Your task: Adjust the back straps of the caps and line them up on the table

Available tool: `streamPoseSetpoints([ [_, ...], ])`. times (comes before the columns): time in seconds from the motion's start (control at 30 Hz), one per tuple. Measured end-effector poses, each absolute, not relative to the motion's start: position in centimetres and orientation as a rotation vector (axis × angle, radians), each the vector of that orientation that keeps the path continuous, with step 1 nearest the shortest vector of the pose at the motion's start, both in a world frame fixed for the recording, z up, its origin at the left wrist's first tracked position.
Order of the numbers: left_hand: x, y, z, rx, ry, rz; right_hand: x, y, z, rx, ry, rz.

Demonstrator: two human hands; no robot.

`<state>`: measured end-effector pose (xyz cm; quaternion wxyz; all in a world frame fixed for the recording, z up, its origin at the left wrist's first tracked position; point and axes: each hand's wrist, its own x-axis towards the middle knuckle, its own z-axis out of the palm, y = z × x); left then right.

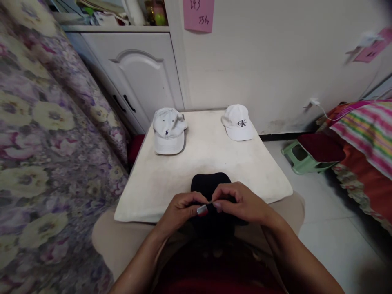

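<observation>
A black cap [211,181] lies at the near edge of the table, its brim on the cloth and its dark body over my lap. With thumb and finger, my left hand [180,210] pinches the cap's strap at a small silver buckle [202,210]. My right hand [240,202] pinches the black strap [210,207] just right of the buckle, fingertips almost meeting the left ones. Farther back stand two white caps: one with a small dark emblem [169,128] at the left and one with black lettering [238,122] at the right.
The table [202,151] has a cream cover and stands against the wall. A white cabinet [137,69] is behind it, and a floral curtain [55,155] hangs at left. On the right are a green stool [301,157] and a bed with a striped cover [367,126].
</observation>
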<state>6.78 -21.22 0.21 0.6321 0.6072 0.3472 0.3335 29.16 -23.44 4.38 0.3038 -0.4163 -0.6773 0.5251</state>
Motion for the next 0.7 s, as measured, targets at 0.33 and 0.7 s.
streamPoseSetpoints([
  [0.33, 7.0, -21.3, 0.2, 1.384, 0.862, 0.738, 29.0, -23.3, 3.2, -1.014, -1.579, 1.584],
  [0.7, 7.0, -21.4, 0.0, 1.388, 0.860, 0.701, 29.0, -23.0, 2.1, -0.953, -1.503, 1.719],
])
